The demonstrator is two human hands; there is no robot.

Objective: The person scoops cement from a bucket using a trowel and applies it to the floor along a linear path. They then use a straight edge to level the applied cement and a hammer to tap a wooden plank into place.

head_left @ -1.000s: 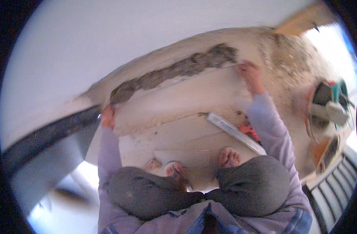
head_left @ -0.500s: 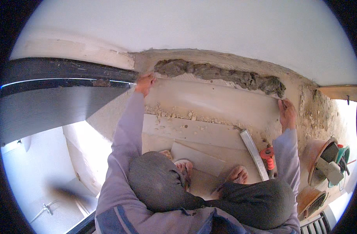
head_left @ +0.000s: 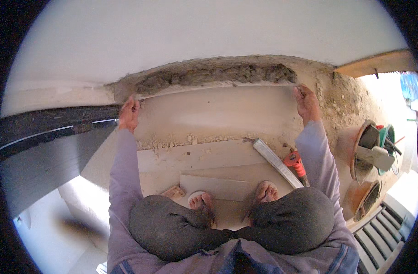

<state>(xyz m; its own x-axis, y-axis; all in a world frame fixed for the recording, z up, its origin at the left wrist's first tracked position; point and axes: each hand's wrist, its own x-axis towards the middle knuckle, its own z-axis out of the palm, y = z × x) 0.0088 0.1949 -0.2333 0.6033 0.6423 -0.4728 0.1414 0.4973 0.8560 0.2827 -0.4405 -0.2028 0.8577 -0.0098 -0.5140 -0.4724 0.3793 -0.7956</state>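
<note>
I crouch with both arms stretched forward, and my left hand (head_left: 129, 114) grips the left edge of a large beige tile (head_left: 218, 112), its fingers curled over that edge, while my right hand (head_left: 307, 102) clamps the tile's upper right corner with its fingers closed around it. The tile lies flat on the floor ahead of me, its far edge just beside a strip of grey mortar (head_left: 218, 75) that runs along the foot of the white wall (head_left: 195, 32). Crumbs of sandy grit (head_left: 172, 141) sit along the tile's near edge. Closer to me lie more beige tiles (head_left: 213, 185), and my bare feet (head_left: 202, 201) rest on them, between my knees. A long metal straightedge (head_left: 276, 162) lies slanted beside my right forearm, with a red-handled tool (head_left: 294, 162) touching or just beside it. To the right stand two orange buckets (head_left: 350, 146), one holding a trowel (head_left: 375, 155) and a green tub; a wooden plank (head_left: 378, 64) shows at the upper right, and a dark door frame (head_left: 49, 132) runs off to my left
</note>
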